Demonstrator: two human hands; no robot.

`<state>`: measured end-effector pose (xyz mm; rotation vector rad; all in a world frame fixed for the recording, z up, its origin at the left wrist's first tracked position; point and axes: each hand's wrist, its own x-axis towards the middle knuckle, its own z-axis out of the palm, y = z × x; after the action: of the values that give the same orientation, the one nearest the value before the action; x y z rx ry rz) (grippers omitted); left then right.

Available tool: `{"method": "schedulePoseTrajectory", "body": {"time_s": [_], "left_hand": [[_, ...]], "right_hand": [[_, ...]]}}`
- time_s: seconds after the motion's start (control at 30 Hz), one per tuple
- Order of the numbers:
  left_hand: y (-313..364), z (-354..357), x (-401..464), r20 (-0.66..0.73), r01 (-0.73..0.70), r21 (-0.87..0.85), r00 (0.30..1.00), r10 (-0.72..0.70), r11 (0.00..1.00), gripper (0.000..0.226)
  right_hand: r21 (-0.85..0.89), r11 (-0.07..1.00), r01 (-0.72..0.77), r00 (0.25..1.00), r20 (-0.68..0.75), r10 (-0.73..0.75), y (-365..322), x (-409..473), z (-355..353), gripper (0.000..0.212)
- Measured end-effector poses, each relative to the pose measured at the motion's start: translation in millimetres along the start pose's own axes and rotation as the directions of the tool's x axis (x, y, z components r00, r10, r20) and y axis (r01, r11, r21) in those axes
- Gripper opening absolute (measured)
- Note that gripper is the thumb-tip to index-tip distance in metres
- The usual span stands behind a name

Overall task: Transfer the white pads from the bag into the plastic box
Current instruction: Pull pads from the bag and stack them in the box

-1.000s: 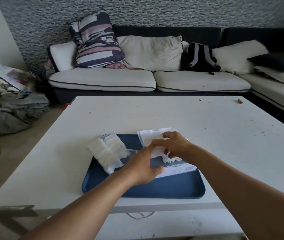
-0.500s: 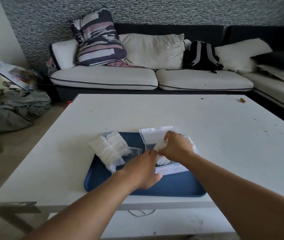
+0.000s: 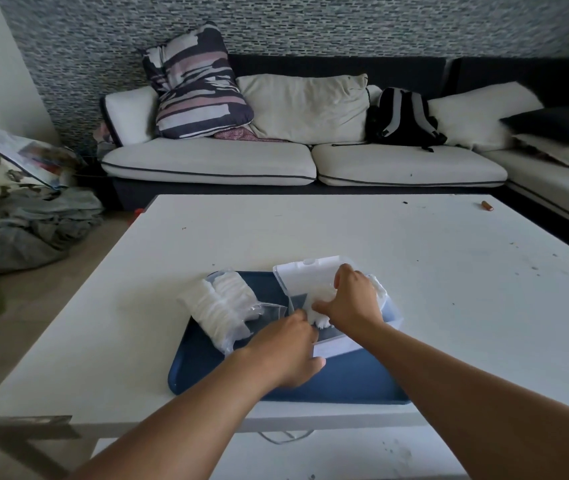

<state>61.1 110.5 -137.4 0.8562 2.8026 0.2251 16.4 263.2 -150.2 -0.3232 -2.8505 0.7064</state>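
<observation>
From the head camera, the white pads [image 3: 321, 304] look soft and fluffy, with ragged edges, bunched in a small clump inside the clear plastic box [image 3: 392, 315]. The box sits on the right part of a blue tray [image 3: 345, 386] on a white table [image 3: 449, 271], with its white lid [image 3: 305, 277] tipped open toward the far left. More pads are stacked in tight rows inside a clear bag [image 3: 220, 308], which lies on the tray's left edge, its open mouth toward the box.

The right hand [image 3: 354, 303] reaches in from the lower right, palm down over the box, fingers curled onto the clump of pads and thumb at its near side, gripping it. The left hand [image 3: 286, 351] comes in from the lower left, back upward, fingers bent at the near left corner of the box; the fingertips are hidden, so I cannot tell whether it holds anything.

The clump lies under the right hand and just beyond the left; the bag is just left of the left hand.
</observation>
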Motion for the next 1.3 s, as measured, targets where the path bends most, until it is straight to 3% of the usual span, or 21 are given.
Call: {"method": "schedulePoseTrajectory", "body": {"time_s": [0.17, 0.27, 0.47, 0.57, 0.63, 0.73, 0.83, 0.87, 0.93, 1.0, 1.1, 1.17, 1.3], "left_hand": [[-6, 0, 3, 0.028, -0.011, -0.022, 1.0, 0.011, 1.0, 0.031], [-8, 1, 3, 0.03, -0.02, -0.041, 0.999, 0.021, 0.999, 0.038], [-7, -2, -1, 0.045, -0.002, -0.036, 0.999, 0.004, 0.999, 0.027], [-10, -2, -2, 0.055, 0.019, -0.038, 0.998, -0.016, 0.999, 0.034], [-13, -1, -3, 0.043, 0.001, -0.058, 0.999, 0.001, 0.998, 0.033], [-18, -8, -6, -0.067, -0.015, -0.186, 0.998, 0.003, 0.983, 0.026], [-33, -31, -15, -0.289, 0.046, -0.28, 0.949, -0.13, 0.959, 0.01], [-42, -41, -18, -0.38, 0.085, -0.326, 0.901, -0.212, 0.942, 0.009], [-69, -55, -28, -0.466, 0.207, -0.441, 0.779, -0.42, 0.873, 0.019], [-97, -57, -36, -0.381, 0.354, -0.527, 0.714, -0.588, 0.772, 0.039], [-131, -37, -45, -0.185, 0.448, -0.604, 0.726, -0.662, 0.659, 0.051], [-140, -24, -46, -0.128, 0.425, -0.639, 0.763, -0.633, 0.641, 0.062], [-140, -19, -36, -0.13, 0.341, -0.693, 0.807, -0.576, 0.635, 0.058]], "right_hand": [[-0.012, 0.997, -0.071, 0.989, 0.125, 0.072, -10, 2, -15, 0.04], [-0.076, 0.996, -0.05, 0.982, 0.177, 0.063, -13, -2, -18, 0.027], [-0.164, 0.985, 0.06, 0.891, 0.453, 0.021, -12, -10, -17, 0.022], [-0.117, 0.99, 0.076, 0.849, 0.529, -0.003, -4, -5, -21, 0.01], [-0.077, 0.993, 0.092, 0.82, 0.571, -0.032, -4, -3, -27, 0.014], [-0.049, 0.99, 0.133, 0.832, 0.549, -0.085, -12, -5, -39, 0.017], [0.058, 0.969, 0.241, 0.91, 0.334, -0.247, -31, -17, -49, 0.023], [0.156, 0.956, 0.248, 0.894, 0.342, -0.288, -40, -23, -50, 0.024], [0.272, 0.92, 0.282, 0.785, 0.485, -0.384, -58, -39, -45, 0.022], [0.151, 0.895, 0.419, 0.702, 0.571, -0.425, -68, -48, -29, 0.025], [-0.036, 0.84, 0.541, 0.684, 0.6, -0.415, -72, -54, -1, 0.034], [-0.016, 0.851, 0.526, 0.696, 0.583, -0.419, -71, -54, 9, 0.011], [0.134, 0.892, 0.433, 0.803, 0.392, -0.449, -71, -46, 25, 0.051]]}}
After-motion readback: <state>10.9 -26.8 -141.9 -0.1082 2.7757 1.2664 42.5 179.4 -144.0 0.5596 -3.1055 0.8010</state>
